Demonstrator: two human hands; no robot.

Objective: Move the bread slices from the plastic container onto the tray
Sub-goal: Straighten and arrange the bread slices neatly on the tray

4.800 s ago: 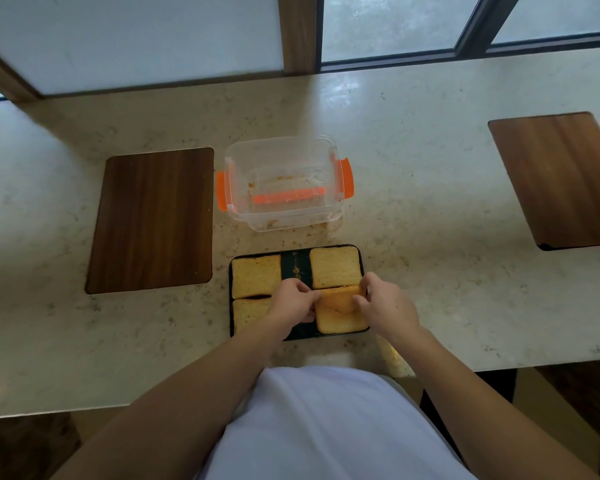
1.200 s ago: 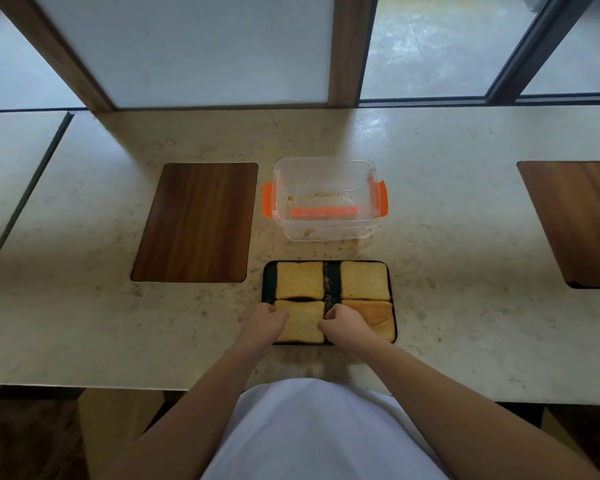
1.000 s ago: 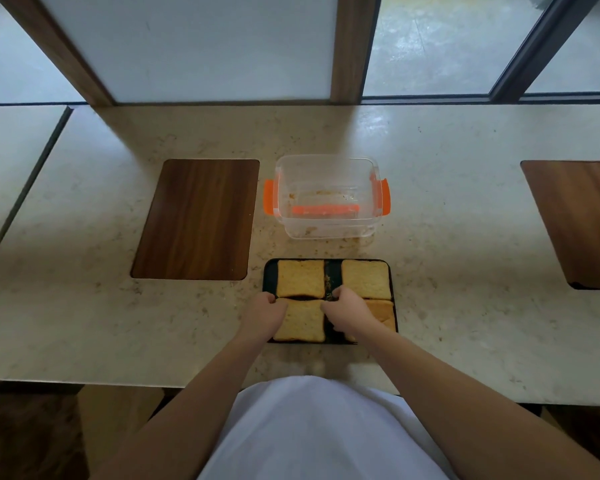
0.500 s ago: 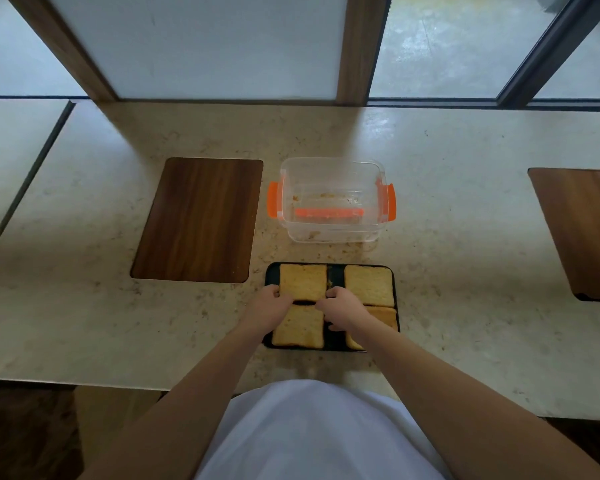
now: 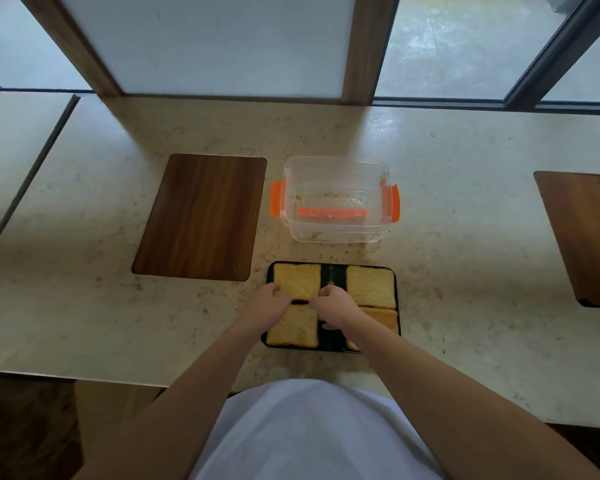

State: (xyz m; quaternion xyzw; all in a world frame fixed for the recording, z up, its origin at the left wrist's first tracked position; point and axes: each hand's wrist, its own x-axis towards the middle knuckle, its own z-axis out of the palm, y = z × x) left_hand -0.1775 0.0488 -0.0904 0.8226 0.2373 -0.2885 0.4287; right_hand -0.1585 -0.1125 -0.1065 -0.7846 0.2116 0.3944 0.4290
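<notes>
Four bread slices (image 5: 370, 286) sit on the black tray (image 5: 333, 271), and both hands have slid up from the near-left slice to the far-left one. Left hand (image 5: 265, 304) and right hand (image 5: 334, 302) pinch its near corners in a closed grip. The plastic container (image 5: 335, 199) beyond holds only crumbs; just tidying left, I'd say.

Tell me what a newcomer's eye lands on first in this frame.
Four golden bread slices fill the black tray at the counter's near edge, with the left hand and right hand at the far-left slice. Just behind sits the clear plastic container, holding only crumbs.
</notes>
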